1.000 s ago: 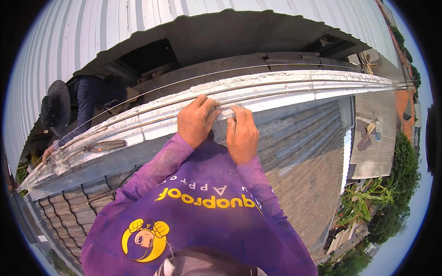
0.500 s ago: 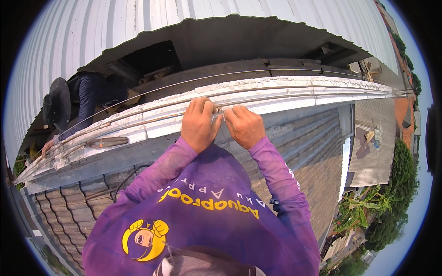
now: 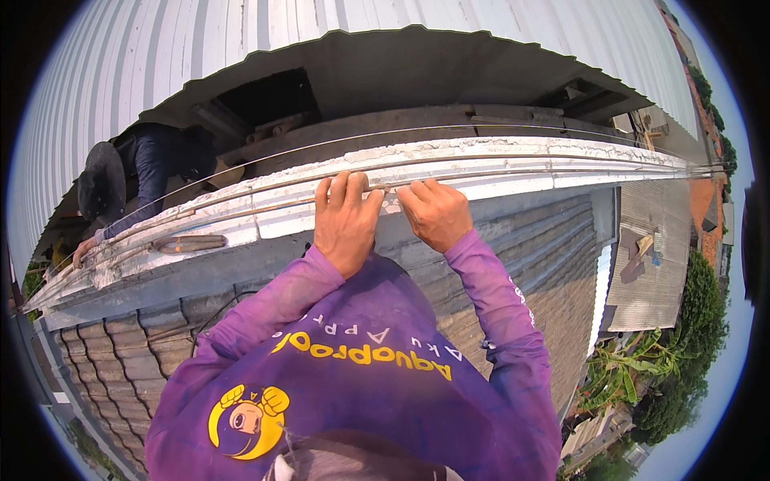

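Nearest you is your own purple shirt [image 3: 353, 401], its sleeves running up on both sides to your hands. Below the near edge of the white wall [image 3: 281, 223] lies the tiled roof [image 3: 120, 353], with a thin dark cable [image 3: 210, 313] curving over it left of your left sleeve.

Your two hands meet the wall about midway along its length, side by side with a small gap between them. Your left hand [image 3: 348, 228] reaches over from the near edge, fingers curled and thumb closed in around the lower rod [image 3: 281, 207], so that this rod runs under your grip and out on both sides. Your right hand [image 3: 437, 215] is bunched narrow, fingertips and thumb drawn together at the same rod; you can't tell whether they pinch anything small. The upper rod [image 3: 281, 185] passes just beyond your left fingertips, nearer the wall's far edge.

To your left, near the wall's near edge, rests a two-handled hand tool [image 3: 196, 240], well apart from your left hand. Farther toward the wall's left end, a co-worker's hand [image 3: 83, 254] touches the top; the dark sleeve [image 3: 150, 176] and dark hat [image 3: 102, 184] are on the far side. Beyond the far edge stretches a pale string [image 3: 473, 125], and past that spreads the ribbed metal roof [image 3: 361, 16].
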{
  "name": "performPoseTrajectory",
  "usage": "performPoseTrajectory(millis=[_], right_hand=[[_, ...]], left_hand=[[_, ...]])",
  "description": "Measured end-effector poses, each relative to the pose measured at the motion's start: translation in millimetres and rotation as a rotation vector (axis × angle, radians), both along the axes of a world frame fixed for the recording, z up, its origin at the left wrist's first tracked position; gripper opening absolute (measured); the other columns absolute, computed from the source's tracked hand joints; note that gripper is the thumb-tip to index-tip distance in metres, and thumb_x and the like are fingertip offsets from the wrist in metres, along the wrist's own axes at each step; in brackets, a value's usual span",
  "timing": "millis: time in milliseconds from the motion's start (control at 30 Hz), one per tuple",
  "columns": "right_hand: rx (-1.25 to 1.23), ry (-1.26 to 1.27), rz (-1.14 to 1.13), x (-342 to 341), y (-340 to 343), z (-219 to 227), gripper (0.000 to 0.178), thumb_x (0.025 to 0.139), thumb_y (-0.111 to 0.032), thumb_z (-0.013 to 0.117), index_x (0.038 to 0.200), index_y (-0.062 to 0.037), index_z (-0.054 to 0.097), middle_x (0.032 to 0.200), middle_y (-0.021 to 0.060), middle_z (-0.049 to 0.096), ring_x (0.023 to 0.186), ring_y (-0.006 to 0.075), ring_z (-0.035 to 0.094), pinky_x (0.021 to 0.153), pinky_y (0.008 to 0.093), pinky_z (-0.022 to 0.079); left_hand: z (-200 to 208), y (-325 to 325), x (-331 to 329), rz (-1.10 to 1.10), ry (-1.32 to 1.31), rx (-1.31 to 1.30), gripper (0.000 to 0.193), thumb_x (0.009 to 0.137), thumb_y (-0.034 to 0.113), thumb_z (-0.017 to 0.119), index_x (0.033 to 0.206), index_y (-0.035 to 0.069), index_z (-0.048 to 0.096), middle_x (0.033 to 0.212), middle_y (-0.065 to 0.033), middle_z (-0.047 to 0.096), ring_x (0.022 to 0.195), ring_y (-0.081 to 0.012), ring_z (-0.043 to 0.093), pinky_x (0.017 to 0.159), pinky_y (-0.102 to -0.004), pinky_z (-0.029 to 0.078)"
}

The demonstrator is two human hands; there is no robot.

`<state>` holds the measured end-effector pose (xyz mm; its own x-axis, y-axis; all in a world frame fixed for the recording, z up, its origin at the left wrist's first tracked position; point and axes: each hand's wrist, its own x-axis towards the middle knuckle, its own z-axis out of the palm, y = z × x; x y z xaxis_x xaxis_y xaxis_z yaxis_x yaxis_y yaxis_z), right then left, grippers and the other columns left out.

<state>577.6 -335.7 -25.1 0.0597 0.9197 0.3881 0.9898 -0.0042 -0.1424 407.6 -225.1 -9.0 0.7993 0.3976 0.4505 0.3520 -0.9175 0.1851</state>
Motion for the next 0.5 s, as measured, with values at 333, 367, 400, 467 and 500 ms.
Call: performPoseTrajectory(millis=[333, 367, 400, 467, 500], right_hand=[[0.007, -0.068, 0.048, 3.7, -0.8, -7.8, 0.01, 0.088, -0.013, 0.071, 0.089, -0.0122, 0.061, 0.077, 0.0012, 0.054, 0.072, 0.0182, 0.061, 0.06, 0.0334, 0.051], [0.008, -0.068, 0.04, 1.5, -0.4, -8.3, 0.01, 0.087, -0.013, 0.071, 0.088, -0.0121, 0.061, 0.077, 0.0012, 0.054, 0.072, 0.0182, 0.061, 0.06, 0.0334, 0.051], [0.008, -0.071, 0.035, 0.3, -1.1, -8.2, 0.01, 0.087, -0.013, 0.071, 0.088, -0.012, 0.06, 0.076, 0.0013, 0.054, 0.071, 0.0182, 0.06, 0.06, 0.0334, 0.051], [0.014, -0.083, 0.034, -0.3, -2.0, -8.0, 0.011, 0.086, -0.013, 0.07, 0.087, -0.0118, 0.06, 0.076, 0.0015, 0.054, 0.071, 0.0184, 0.06, 0.059, 0.0332, 0.051], [0.021, -0.093, 0.037, 0.4, -1.6, -8.0, 0.011, 0.086, -0.013, 0.07, 0.087, -0.0117, 0.06, 0.076, 0.0016, 0.054, 0.071, 0.0185, 0.06, 0.059, 0.0332, 0.051]], left_hand=[[-18.7, 5.6, -13.0, -0.041, 0.282, -0.572, 0.011, 0.102, 0.016, 0.057, 0.1, 0.006, 0.059, 0.078, -0.0092, 0.065, 0.058, -0.029, 0.063, 0.058, -0.0381, 0.05], [-25.1, 7.7, -13.1, -0.078, 0.227, -0.705, 0.014, 0.105, 0.019, 0.055, 0.1, 0.007, 0.058, 0.076, -0.0076, 0.064, 0.056, -0.0248, 0.061, 0.056, -0.0352, 0.049], [-26.4, 9.4, -11.4, -0.114, 0.166, -0.84, 0.017, 0.107, 0.022, 0.054, 0.1, 0.007, 0.058, 0.073, -0.006, 0.063, 0.054, -0.0206, 0.058, 0.054, -0.0324, 0.048], [-25.0, 30.7, -12.2, -0.16, 0.135, -1.555, 0.02, 0.109, 0.025, 0.052, 0.099, 0.009, 0.057, 0.074, -0.0018, 0.059, 0.052, -0.0118, 0.048, 0.05, -0.0264, 0.041], [-21.1, 37.9, -12.5, -0.181, 0.114, -1.912, 0.021, 0.11, 0.026, 0.052, 0.098, 0.01, 0.057, 0.074, 0.0003, 0.057, 0.051, -0.0073, 0.043, 0.048, -0.0234, 0.038]])
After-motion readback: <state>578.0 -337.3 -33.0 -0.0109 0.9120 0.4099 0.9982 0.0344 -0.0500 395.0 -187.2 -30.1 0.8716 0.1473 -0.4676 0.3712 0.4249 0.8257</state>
